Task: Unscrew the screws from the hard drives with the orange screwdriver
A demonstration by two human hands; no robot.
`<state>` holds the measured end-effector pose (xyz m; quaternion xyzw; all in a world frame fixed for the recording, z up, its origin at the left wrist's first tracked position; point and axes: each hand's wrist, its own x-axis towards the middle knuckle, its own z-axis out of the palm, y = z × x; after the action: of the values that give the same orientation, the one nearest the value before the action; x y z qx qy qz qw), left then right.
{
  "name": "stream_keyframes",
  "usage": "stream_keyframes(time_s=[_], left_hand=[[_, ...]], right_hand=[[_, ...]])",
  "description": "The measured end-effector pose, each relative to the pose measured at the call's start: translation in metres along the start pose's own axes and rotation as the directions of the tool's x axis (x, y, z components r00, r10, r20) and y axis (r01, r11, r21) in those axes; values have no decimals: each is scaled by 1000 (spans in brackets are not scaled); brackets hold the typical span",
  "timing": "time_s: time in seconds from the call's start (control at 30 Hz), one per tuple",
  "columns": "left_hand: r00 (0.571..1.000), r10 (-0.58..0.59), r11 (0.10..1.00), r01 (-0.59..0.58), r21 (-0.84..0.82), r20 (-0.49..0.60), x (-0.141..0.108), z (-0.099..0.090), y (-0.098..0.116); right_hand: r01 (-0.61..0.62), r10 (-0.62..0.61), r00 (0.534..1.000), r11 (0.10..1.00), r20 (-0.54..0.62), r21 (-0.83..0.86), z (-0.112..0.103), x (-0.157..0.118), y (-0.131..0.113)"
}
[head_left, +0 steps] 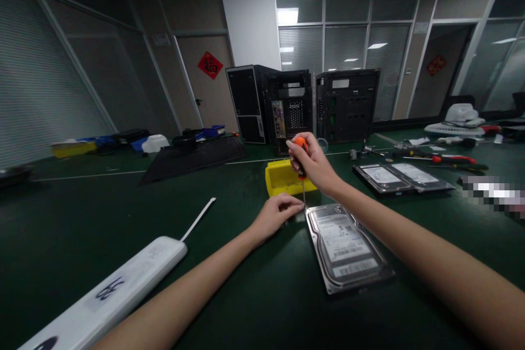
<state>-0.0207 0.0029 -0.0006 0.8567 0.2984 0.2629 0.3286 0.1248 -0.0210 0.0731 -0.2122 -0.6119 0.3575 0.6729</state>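
Note:
A screwdriver (302, 145) with an orange and black handle stands nearly upright in my right hand (314, 163), whose fingers wrap round the handle. The tip of its shaft comes down at the far left corner of a hard drive (342, 241). That drive lies flat, its white label facing up. Beside the same corner, thumb and fingertips of my left hand (274, 216) pinch together close to the tip. Whatever they hold there is too small to make out. Just behind both hands sits a yellow plastic bin (283, 178), partly covered by my right hand.
Two more hard drives (379, 176) lie to the right, near red-handled pliers (453, 160) and loose tools. Computer cases (248, 104) stand at the back. A black mat (197, 158) is at back left, a white power strip (123, 290) at front left.

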Motion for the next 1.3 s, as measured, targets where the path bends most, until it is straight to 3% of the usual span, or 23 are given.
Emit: stream_keyframes(time_s=[0.27,0.77,1.0,1.3], left_hand=[[1000,-11,1000,11,18,-8,1,-1,0],[995,34,999,-34,2,89,0,-3,12],[997,22,992,-31,126,71,-1,-1,11],[997,14,993,-22,114,72,1,-1,9]], right_hand=[[-16,16,1000,1000,-15,-9,2,0,0],[-60,61,998,988,-3,141,-2,6,2],[-69,74,997,976,-18,209,-5,10,2],[-83,97,994,972,-53,221,-3,8,2]])
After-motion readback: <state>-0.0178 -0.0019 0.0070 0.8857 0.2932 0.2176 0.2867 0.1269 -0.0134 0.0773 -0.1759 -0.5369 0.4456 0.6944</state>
